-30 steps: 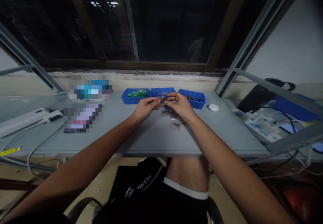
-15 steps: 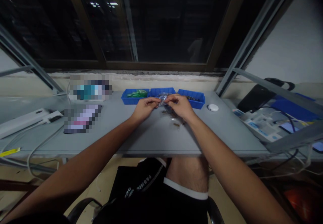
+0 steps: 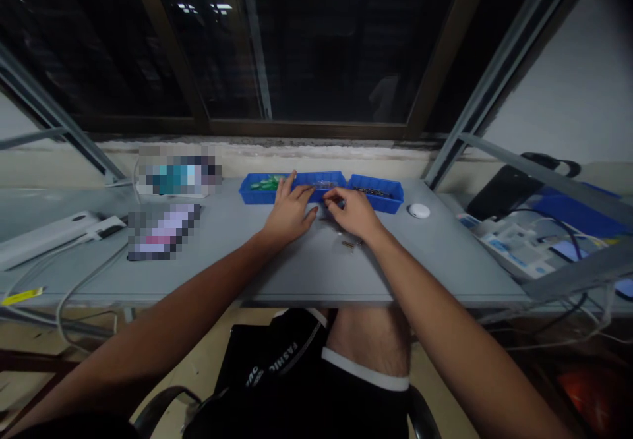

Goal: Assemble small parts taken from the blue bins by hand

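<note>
Right hand (image 3: 353, 211) has its fingers curled in toward the thumb; I cannot tell from my end whether anything is pinched between the tips. It is the nearer of the two to the small brass-coloured piece (image 3: 348, 244) lying on the table (image 3: 297, 271), and I judge that relation to matter most: from this hand the piece lies toward the table's front edge and a touch to the left, near the wrist. Its long axis runs mostly along that front edge, the right end angled slightly toward it (which end is the tip, I cannot make out). Left hand (image 3: 291, 215) is farther off, fingers spread and seemingly empty, crossing my view of the left blue tray (image 3: 256, 198) and the middle blue tray (image 3: 316, 176); contact is unclear. Clear packets (image 3: 324, 184) lie in the middle one. Toward the table's back edge, I also see the right blue tray (image 3: 380, 205).
</note>
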The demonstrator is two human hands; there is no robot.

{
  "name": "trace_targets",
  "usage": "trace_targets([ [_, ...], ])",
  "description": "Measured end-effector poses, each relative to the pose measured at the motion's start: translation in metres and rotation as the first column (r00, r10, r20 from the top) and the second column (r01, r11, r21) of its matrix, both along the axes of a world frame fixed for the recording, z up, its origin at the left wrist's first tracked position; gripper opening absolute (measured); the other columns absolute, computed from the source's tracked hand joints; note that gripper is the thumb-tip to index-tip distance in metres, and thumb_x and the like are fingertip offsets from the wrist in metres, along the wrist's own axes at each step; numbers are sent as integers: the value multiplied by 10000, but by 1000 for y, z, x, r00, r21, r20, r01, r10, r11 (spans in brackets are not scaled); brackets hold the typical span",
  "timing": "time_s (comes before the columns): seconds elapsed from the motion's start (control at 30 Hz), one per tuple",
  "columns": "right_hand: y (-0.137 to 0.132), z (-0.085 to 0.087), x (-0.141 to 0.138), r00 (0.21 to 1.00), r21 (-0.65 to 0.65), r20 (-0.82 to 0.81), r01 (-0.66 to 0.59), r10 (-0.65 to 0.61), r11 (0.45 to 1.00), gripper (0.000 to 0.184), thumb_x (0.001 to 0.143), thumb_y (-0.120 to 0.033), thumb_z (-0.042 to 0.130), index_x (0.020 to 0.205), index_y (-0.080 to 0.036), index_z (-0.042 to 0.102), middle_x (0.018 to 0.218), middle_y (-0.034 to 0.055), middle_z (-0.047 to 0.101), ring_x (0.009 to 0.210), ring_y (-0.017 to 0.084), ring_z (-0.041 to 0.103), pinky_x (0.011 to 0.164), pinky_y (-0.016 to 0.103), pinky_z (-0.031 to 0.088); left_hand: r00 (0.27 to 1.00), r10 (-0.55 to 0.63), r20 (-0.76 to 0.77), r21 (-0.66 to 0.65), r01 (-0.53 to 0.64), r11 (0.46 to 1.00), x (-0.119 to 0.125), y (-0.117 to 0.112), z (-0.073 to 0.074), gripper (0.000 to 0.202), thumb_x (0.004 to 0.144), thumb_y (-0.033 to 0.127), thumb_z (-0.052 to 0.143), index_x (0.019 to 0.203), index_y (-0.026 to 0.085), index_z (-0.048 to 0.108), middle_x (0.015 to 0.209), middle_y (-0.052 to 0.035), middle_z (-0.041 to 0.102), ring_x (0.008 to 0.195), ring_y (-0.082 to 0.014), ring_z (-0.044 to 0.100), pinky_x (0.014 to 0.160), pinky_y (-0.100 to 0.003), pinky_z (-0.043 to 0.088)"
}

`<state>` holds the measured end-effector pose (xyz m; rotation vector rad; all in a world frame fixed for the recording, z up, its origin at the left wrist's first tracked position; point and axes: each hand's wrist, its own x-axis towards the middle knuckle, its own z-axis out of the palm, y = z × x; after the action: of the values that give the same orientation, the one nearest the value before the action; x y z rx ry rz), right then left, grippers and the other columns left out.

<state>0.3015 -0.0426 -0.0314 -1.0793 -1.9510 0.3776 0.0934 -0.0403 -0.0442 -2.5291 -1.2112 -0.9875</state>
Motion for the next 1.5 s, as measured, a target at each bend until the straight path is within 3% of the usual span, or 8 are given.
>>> trace_targets([
  [0.13, -7, 7, 4, 982, 68, 186, -1, -12, 998, 123, 914, -175, 635, 968, -212, 739, 1016, 62, 791, 948, 222, 718, 909, 346, 518, 1000, 8, -24, -57, -9, 998, -1, 2, -4, 565, 942, 319, 595, 1481, 160, 546, 1470, -149, 590, 1576, -421, 242, 1285, -683, 169],
  [0.27, -11, 13, 14, 974, -9, 225, -23, 24, 1000, 113, 926, -306, 694, 963, -220, 759, 940, 56, 790, 886, 221, 721, 862, 349, 529, 1000, -8, -20, -53, 7, 999, -3, 2, -3, 570, 932, 298, 604, 1479, 151, 545, 1474, -150, 588, 1577, -419, 237, 1287, -678, 176],
  [0.53, -13, 21, 61, 963, -320, 227, -70, 148, 945, 581, 697, -569, 896, 1186, -283, 766, 1043, 51, 790, 904, 261, 731, 790, 374, 592, 994, -67, 81, 31, 65, 997, -5, 3, 2, 608, 911, 214, 614, 1507, 180, 500, 1569, -160, 482, 1601, -415, 176, 1270, -699, 235],
  [0.7, -19, 20, 81, 929, -348, 291, -120, 229, 930, 1002, 570, -542, 966, 1473, -316, 595, 1394, 81, 677, 1237, 338, 663, 1040, 445, 552, 988, -106, 110, 60, 100, 993, -4, 1, 3, 595, 924, 200, 602, 1506, 196, 477, 1534, -158, 504, 1589, -399, 225, 1259, -705, 265],
  [0.9, -21, 19, 72, 877, -369, 382, -144, 291, 918, 1131, 510, -512, 988, 1528, -313, 538, 1517, 99, 566, 1430, 378, 498, 1205, 521, 414, 984, -122, 130, 82, 112, 990, -4, 4, 0, 535, 938, 222, 596, 1463, 192, 503, 1496, -154, 526, 1578, -391, 246, 1268, -676, 278],
  [1.13, -9, 15, 38, 904, -350, 322, -163, 282, 922, 832, 664, -491, 930, 1411, -250, 652, 1354, 114, 682, 1218, 333, 656, 1118, 480, 495, 978, -132, 163, 39, 127, 991, -4, 4, 1, 508, 935, 224, 589, 1438, 198, 519, 1455, -150, 556, 1568, -374, 259, 1276, -666, 253],
  [1.33, 5, 0, -5, 951, -85, 265, -138, 156, 987, 350, 807, -275, 831, 1146, -220, 761, 1155, 90, 774, 1091, 284, 700, 985, 407, 524, 966, -132, 222, -2, 136, 991, -5, 3, 4, 487, 901, 92, 454, 1357, 201, 586, 1398, -112, 616, 1518, -302, 370, 1278, -617, 277],
  [1.5, 8, 1, -7, 989, -84, 93, -107, 115, 991, 132, 854, -224, 751, 984, -232, 776, 1049, 35, 798, 995, 223, 713, 974, 381, 520, 952, -82, 296, -38, 97, 995, -6, 2, 9, 456, 885, 102, 453, 1281, 200, 654, 1337, -98, 671, 1448, -291, 471, 1242, -584, 347],
])
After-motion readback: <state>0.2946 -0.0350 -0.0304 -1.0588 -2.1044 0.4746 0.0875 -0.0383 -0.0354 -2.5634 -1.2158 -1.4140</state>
